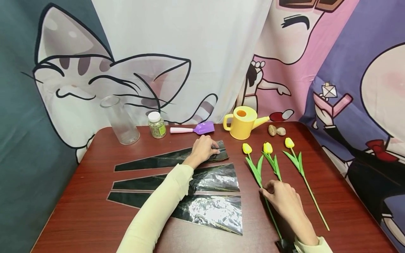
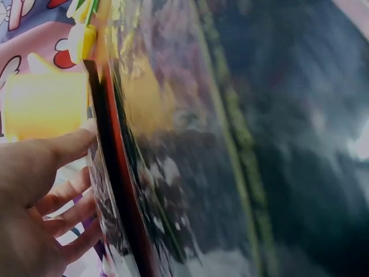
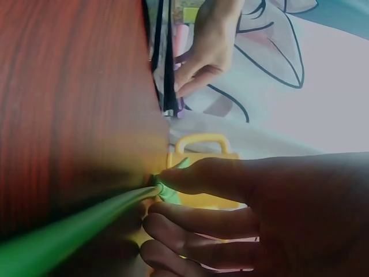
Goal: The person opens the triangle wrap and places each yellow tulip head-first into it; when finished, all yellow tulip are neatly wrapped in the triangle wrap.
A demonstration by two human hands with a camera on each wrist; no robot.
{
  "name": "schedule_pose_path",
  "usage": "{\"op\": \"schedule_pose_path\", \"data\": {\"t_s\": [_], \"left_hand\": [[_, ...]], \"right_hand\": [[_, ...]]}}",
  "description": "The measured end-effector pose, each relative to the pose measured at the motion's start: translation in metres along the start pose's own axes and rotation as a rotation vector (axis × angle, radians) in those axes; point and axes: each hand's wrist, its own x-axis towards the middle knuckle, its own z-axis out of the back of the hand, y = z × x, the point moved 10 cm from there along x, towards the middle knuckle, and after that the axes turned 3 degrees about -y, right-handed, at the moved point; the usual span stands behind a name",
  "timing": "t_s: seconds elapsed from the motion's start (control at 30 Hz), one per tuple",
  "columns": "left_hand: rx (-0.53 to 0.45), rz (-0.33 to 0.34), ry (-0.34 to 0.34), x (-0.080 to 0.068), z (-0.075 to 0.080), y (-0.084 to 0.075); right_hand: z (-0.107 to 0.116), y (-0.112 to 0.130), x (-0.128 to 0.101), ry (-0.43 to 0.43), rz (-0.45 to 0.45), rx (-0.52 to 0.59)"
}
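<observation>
1. On the red-brown table (image 1: 95, 211) I see my left hand (image 1: 204, 149) resting on the farthest black wrapping sheet (image 1: 152, 162), fingers lightly curled over its wide end.
2. My right hand (image 1: 284, 200) pinches the stem of the leftmost yellow tulip (image 1: 253, 165), which lies flat beside two other tulips (image 1: 284, 158).
3. Behind them stand a yellow watering can (image 1: 243, 123), a purple scoop (image 1: 196, 129) and a glass vase (image 1: 120, 121).
</observation>
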Motion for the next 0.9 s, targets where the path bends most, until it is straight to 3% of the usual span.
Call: {"op": "schedule_pose_path", "data": {"t_s": [0.43, 0.67, 0.9], "left_hand": [[-0.163, 0.021, -0.045, 0.002, 0.006, 0.000], [-0.166, 0.002, -0.052, 0.000, 0.006, -0.001], [-0.149, -0.003, -0.037, -0.002, 0.007, -0.003]], "right_hand": [[0.000, -0.001, 0.001, -0.051, -0.024, 0.039], [0.001, -0.007, 0.003, -0.073, -0.085, 0.123], [0.003, -0.010, 0.003, -0.117, -0.108, 0.128]]}}
